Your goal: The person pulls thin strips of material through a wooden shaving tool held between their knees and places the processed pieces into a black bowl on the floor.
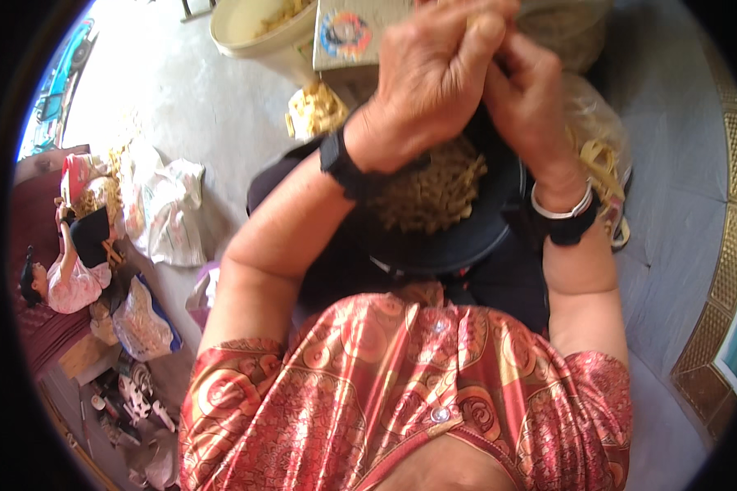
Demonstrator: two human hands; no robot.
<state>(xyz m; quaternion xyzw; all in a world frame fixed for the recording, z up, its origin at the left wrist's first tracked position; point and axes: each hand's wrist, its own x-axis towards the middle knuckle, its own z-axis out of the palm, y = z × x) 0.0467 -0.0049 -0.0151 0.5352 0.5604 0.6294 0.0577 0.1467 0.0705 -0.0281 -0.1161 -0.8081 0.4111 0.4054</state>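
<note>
Working close together above a dark round pan (467,237), the left hand (434,78) and the right hand (528,98) are meeting at their fingertips near the far edge of the view. Both hands are curling narrowly around a small pale piece (472,20) pinched between them, though what exactly it is cannot be told. A black wristband (341,164) is sitting on the left wrist, and a white bangle (561,211) with a black band is circling the right. The pan is resting on the person's lap, holding a heap of tan, stubby pieces (430,192). More pale yellow pieces (315,110) are lying on the floor to the far left of the pan, beside a cream basin (250,33). Yellowish strips (602,168) are hanging to the right of the pan. Another person in pink (70,278) is sitting well apart on the left, among white sacks (168,213).
</note>
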